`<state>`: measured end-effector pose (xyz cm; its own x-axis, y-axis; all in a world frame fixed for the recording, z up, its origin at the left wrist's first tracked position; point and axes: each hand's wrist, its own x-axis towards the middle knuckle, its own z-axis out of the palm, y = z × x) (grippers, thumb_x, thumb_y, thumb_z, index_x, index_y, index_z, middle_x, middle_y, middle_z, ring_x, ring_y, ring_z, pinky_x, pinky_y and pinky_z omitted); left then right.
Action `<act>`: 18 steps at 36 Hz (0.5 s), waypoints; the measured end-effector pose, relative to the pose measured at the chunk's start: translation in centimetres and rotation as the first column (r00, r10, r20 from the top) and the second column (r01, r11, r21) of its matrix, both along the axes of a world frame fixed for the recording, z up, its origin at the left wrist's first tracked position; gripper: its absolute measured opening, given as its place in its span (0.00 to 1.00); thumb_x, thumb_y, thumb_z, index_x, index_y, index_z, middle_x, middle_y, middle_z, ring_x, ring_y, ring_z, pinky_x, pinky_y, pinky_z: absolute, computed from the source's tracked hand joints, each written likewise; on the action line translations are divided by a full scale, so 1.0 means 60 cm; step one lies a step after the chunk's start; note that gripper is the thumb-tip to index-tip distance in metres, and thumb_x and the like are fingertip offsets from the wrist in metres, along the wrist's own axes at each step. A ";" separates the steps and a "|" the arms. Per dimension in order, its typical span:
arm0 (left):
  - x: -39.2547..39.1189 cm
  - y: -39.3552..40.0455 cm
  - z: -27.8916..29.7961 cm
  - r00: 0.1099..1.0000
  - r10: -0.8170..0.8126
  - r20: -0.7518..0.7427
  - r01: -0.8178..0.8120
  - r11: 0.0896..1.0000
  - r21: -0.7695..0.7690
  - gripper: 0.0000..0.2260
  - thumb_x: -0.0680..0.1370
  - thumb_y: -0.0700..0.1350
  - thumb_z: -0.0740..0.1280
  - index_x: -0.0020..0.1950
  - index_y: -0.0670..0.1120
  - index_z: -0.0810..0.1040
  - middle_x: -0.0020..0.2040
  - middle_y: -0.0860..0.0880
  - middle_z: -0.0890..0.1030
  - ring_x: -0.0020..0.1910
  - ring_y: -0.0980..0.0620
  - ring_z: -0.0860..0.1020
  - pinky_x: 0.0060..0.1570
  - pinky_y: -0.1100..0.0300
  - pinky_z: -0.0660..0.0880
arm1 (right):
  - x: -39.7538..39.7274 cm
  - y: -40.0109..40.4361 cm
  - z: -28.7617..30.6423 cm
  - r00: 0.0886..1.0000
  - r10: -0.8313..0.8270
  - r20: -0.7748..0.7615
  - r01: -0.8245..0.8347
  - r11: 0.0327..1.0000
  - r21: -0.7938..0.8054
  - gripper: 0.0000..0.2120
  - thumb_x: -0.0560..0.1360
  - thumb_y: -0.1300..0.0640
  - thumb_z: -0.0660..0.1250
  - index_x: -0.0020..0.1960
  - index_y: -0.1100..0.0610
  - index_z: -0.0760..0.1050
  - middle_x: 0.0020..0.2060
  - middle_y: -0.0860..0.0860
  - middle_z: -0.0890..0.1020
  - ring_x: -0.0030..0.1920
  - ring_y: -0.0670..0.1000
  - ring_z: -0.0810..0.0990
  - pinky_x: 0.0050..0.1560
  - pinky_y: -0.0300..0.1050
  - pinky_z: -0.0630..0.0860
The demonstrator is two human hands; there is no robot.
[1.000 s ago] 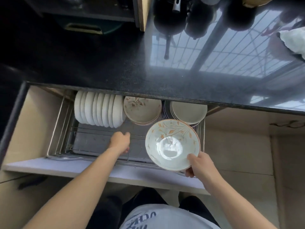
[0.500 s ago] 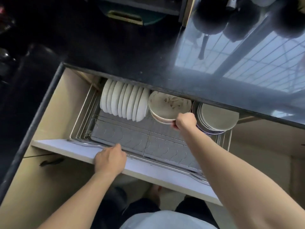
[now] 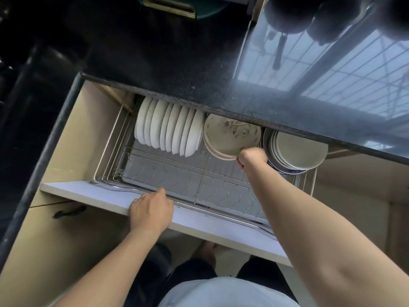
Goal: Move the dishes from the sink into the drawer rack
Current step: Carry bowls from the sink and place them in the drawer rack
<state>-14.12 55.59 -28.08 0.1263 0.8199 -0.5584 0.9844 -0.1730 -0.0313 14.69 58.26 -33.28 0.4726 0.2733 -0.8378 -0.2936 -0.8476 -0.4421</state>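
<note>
Writing: none readable. Right hand [image 3: 252,156] grips floral bowl stack [image 3: 232,136] at rack [image 3: 190,180] back edge; left hand [image 3: 151,212] grasps drawer front [image 3: 88,192].

Readable text: none in the head view.
Brands or labels: none legible on the dishes [image 3: 168,129] or the drawer rack [image 3: 188,180].
Numbers or signs: none to be read.
Floral bowl [image 3: 232,135]: carries only a brown leaf pattern, no lettering.
Shirt [image 3: 225,292]: no print can be made out here.
</note>
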 end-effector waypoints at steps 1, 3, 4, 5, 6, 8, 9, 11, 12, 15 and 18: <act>0.000 -0.001 0.000 1.000 -0.003 0.000 0.003 1.000 -0.003 0.08 0.83 0.47 0.54 0.47 0.48 0.70 0.40 0.51 0.76 0.40 0.48 0.73 0.43 0.53 0.66 | 0.001 0.001 -0.001 1.000 0.005 -0.021 -0.005 1.000 -0.001 0.06 0.80 0.65 0.61 0.48 0.56 0.70 0.49 0.55 0.75 0.35 0.46 0.75 0.38 0.39 0.77; 0.000 -0.002 0.001 1.000 -0.005 -0.001 0.005 1.000 -0.010 0.08 0.83 0.47 0.54 0.47 0.49 0.70 0.40 0.51 0.76 0.40 0.48 0.73 0.43 0.54 0.66 | 0.004 0.000 -0.007 0.999 -0.004 -0.050 0.004 1.000 0.011 0.09 0.80 0.67 0.61 0.45 0.56 0.69 0.51 0.56 0.74 0.35 0.46 0.74 0.40 0.39 0.78; 0.000 -0.002 0.002 1.000 -0.009 -0.004 0.009 1.000 -0.012 0.08 0.83 0.47 0.54 0.47 0.49 0.70 0.39 0.51 0.75 0.40 0.48 0.73 0.43 0.54 0.66 | 0.003 0.001 -0.005 0.998 -0.018 -0.065 0.019 1.000 0.019 0.09 0.80 0.67 0.61 0.44 0.56 0.70 0.50 0.56 0.74 0.35 0.46 0.74 0.38 0.39 0.77; -0.001 -0.002 0.003 1.000 -0.012 -0.004 0.012 1.000 -0.015 0.08 0.83 0.47 0.54 0.47 0.48 0.70 0.39 0.51 0.75 0.39 0.48 0.73 0.42 0.54 0.66 | 0.001 0.001 -0.001 0.997 -0.040 -0.069 0.041 0.999 0.021 0.07 0.81 0.66 0.61 0.46 0.57 0.71 0.49 0.55 0.74 0.34 0.46 0.74 0.34 0.38 0.76; -0.001 -0.001 0.004 1.000 -0.016 -0.004 0.016 1.000 -0.020 0.08 0.83 0.47 0.54 0.48 0.48 0.70 0.39 0.51 0.75 0.39 0.49 0.73 0.42 0.54 0.66 | -0.001 -0.001 0.001 0.994 -0.075 -0.077 0.077 0.997 0.018 0.03 0.81 0.64 0.63 0.50 0.57 0.73 0.47 0.54 0.75 0.34 0.46 0.74 0.29 0.38 0.74; -0.001 0.001 0.008 1.000 -0.013 -0.015 0.012 0.999 -0.035 0.09 0.84 0.47 0.54 0.49 0.48 0.72 0.39 0.51 0.76 0.39 0.49 0.73 0.41 0.54 0.67 | -0.008 -0.007 0.019 0.983 -0.143 -0.111 0.144 0.990 -0.001 0.03 0.82 0.56 0.66 0.51 0.54 0.72 0.43 0.53 0.76 0.34 0.48 0.74 0.23 0.33 0.67; -0.001 0.002 0.008 1.000 -0.005 -0.027 0.004 0.999 -0.048 0.09 0.84 0.46 0.54 0.50 0.47 0.72 0.40 0.51 0.77 0.39 0.49 0.73 0.41 0.54 0.67 | -0.008 -0.014 0.028 0.985 -0.121 -0.122 0.120 0.993 -0.018 0.07 0.82 0.52 0.66 0.48 0.54 0.72 0.38 0.52 0.76 0.31 0.48 0.73 0.23 0.33 0.66; 0.002 0.003 0.009 0.999 0.030 -0.035 -0.033 0.996 -0.079 0.10 0.83 0.46 0.54 0.52 0.47 0.74 0.44 0.50 0.79 0.41 0.48 0.74 0.42 0.54 0.70 | -0.005 -0.036 0.051 0.995 -0.002 -0.103 -0.002 0.999 -0.041 0.13 0.81 0.49 0.65 0.41 0.55 0.72 0.30 0.52 0.75 0.25 0.49 0.71 0.27 0.35 0.65; 0.008 0.001 0.011 0.999 0.040 -0.028 -0.042 0.995 -0.096 0.10 0.83 0.46 0.54 0.52 0.47 0.74 0.44 0.50 0.79 0.41 0.48 0.75 0.42 0.54 0.72 | 0.001 -0.056 0.066 0.993 0.030 -0.112 -0.035 0.999 -0.041 0.15 0.80 0.50 0.64 0.38 0.55 0.71 0.28 0.52 0.75 0.23 0.49 0.71 0.28 0.37 0.65; 0.044 -0.009 0.023 0.998 0.057 0.037 -0.050 0.986 -0.160 0.10 0.83 0.48 0.54 0.50 0.49 0.74 0.45 0.49 0.79 0.43 0.46 0.76 0.42 0.54 0.72 | 0.016 -0.130 0.116 0.976 0.022 -0.217 -0.022 1.000 0.002 0.17 0.81 0.53 0.63 0.35 0.54 0.70 0.27 0.50 0.75 0.25 0.47 0.71 0.29 0.38 0.67; 0.126 -0.033 0.061 0.977 0.033 0.213 0.021 0.970 -0.244 0.09 0.82 0.49 0.56 0.46 0.51 0.74 0.43 0.51 0.80 0.43 0.47 0.77 0.46 0.52 0.77 | 0.055 -0.233 0.178 0.963 -0.108 -0.247 0.128 0.990 0.067 0.12 0.81 0.58 0.63 0.39 0.55 0.73 0.26 0.48 0.75 0.25 0.46 0.72 0.28 0.36 0.70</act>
<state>-6.54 53.63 -24.44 0.2600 0.6636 -0.7015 0.9645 -0.1430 0.2222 17.99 44.28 -22.58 0.2915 0.2996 -0.9085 -0.4961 -0.7646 -0.4113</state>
